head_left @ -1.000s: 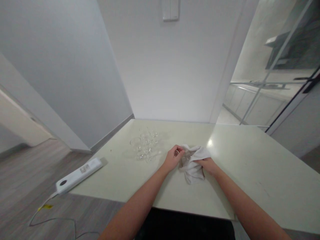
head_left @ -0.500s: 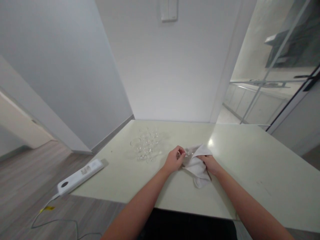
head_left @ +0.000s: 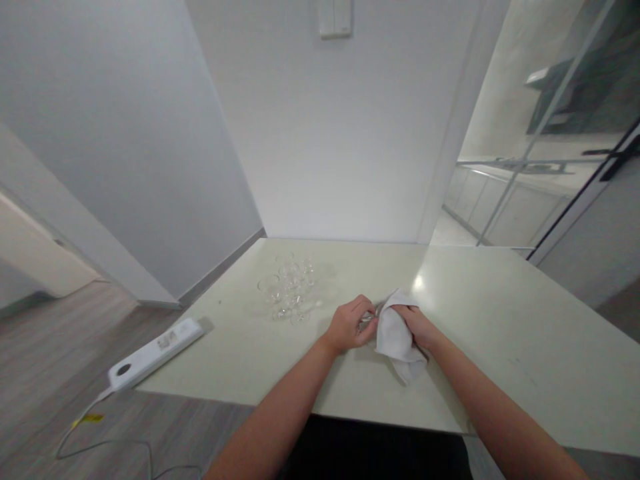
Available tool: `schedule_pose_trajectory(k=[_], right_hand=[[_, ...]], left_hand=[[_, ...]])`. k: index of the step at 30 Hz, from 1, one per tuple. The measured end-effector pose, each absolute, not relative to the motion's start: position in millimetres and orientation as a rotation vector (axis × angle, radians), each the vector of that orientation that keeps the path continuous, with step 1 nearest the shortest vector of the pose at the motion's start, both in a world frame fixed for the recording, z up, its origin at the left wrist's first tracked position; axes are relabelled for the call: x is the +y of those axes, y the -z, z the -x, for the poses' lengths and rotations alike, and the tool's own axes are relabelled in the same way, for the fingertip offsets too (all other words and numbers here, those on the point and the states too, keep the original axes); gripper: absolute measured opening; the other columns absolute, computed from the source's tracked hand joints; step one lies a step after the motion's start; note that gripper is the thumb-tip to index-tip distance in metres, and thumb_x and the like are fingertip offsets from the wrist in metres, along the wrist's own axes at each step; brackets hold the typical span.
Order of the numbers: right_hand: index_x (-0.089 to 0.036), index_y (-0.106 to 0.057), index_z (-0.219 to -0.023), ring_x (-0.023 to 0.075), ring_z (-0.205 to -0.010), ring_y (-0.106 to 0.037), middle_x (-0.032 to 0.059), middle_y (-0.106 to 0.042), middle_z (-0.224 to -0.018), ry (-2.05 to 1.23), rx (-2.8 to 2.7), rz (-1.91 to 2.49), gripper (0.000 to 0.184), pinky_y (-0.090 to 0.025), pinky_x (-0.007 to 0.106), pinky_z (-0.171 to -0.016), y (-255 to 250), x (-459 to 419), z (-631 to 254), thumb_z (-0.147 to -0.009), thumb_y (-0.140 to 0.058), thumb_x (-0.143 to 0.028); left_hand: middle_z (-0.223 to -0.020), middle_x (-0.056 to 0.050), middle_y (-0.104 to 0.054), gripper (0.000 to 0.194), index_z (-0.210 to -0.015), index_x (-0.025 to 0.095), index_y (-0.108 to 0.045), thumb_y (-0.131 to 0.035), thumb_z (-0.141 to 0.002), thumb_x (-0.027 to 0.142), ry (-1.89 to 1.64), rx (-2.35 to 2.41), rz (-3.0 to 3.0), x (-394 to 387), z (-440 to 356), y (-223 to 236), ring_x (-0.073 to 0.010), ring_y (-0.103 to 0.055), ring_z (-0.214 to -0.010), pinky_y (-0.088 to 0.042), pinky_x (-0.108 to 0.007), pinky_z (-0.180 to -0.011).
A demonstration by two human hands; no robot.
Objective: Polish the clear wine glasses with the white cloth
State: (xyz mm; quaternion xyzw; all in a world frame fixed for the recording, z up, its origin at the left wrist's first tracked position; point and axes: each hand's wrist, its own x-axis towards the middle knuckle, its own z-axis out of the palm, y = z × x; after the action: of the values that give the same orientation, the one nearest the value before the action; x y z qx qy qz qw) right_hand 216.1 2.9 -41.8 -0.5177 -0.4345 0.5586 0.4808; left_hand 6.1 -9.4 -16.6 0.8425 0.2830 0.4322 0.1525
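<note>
My left hand (head_left: 352, 324) is closed around a clear glass (head_left: 367, 318), and only a small part of it shows between my fingers. The rest of the glass is hidden by a white cloth (head_left: 395, 339). My right hand (head_left: 418, 325) grips this cloth against the glass, its fingertips covered by the folds. One corner of the cloth hangs down toward the table. To the left of my hands, several clear stemmed glasses (head_left: 290, 287) stand close together on the table.
The pale table (head_left: 500, 333) reaches back to a white wall (head_left: 340, 147). A white power strip (head_left: 155, 353) lies at its left edge, its cable (head_left: 105, 441) running down to the wood-look floor. A glass-paned door (head_left: 530, 173) stands behind at right.
The cloth now covers more of the glass and hangs more bunched. My left hand has shifted slightly right, closer to the cloth. The cluster of glasses stays put.
</note>
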Motion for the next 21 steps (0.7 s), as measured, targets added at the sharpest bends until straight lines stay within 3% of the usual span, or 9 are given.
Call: schedule_pose_trajectory(k=[4,7,10,14,21], right_hand=[[-0.018,-0.071,-0.09,0.02,-0.077,-0.068,0.0029,-0.076,-0.087,-1.423,-1.129,1.218,0.03,-0.053,0.03,-0.071,43.2,1.2,-219.7,-0.062,-0.077,-0.028],[-0.019,-0.071,-0.093,0.0209,-0.091,-0.068,0.0034,-0.076,-0.098,-1.451,-1.236,1.019,0.033,-0.051,0.031,-0.086,36.8,0.3,-220.8,-0.061,-0.079,-0.023],[-0.02,-0.071,-0.099,0.0238,-0.105,-0.067,0.0051,-0.074,-0.111,-1.554,-1.184,0.812,0.032,-0.049,0.034,-0.094,27.0,1.4,-220.2,-0.068,-0.072,-0.028],[-0.021,-0.071,-0.091,0.0276,-0.097,-0.07,0.0057,-0.077,-0.099,-1.528,-0.885,0.882,0.03,-0.055,0.038,-0.086,27.0,6.6,-220.1,-0.066,-0.065,-0.037],[-0.016,-0.073,-0.084,0.0281,-0.086,-0.072,0.0083,-0.077,-0.083,-1.439,-1.286,1.172,0.029,-0.057,0.038,-0.079,38.8,0.3,-221.5,-0.06,-0.079,-0.031]], left_hand=[[-0.072,-0.002,-0.057,0.022,-0.078,0.018,-0.058,-0.047,-0.092,0.031,-1.252,0.966,-2.254,-2.3,-7.1,18.6,-0.013,-0.051,-0.066,-0.039,-0.025,-0.062],[-0.068,-0.001,-0.057,0.031,-0.073,0.017,-0.056,-0.045,-0.093,0.038,-1.318,1.097,-1.885,8.9,-7.0,22.0,-0.0125,-0.05,-0.064,-0.038,-0.024,-0.06],[-0.064,0.0,-0.057,0.034,-0.075,0.018,-0.054,-0.044,-0.091,0.046,-1.315,1.085,-1.459,17.0,-9.1,25.6,-0.0105,-0.044,-0.052,-0.033,-0.022,-0.05],[-0.062,0.004,-0.054,0.034,-0.082,0.019,-0.053,-0.047,-0.088,0.052,-1.241,1.028,-1.196,18.8,-14.7,28.8,-0.0078,-0.034,-0.043,-0.025,-0.02,-0.043],[-0.066,0.002,-0.054,0.034,-0.083,0.017,-0.056,-0.044,-0.093,0.048,-1.202,0.949,-1.543,9.9,-14.0,27.7,-0.0098,-0.044,-0.054,-0.035,-0.023,-0.054]])
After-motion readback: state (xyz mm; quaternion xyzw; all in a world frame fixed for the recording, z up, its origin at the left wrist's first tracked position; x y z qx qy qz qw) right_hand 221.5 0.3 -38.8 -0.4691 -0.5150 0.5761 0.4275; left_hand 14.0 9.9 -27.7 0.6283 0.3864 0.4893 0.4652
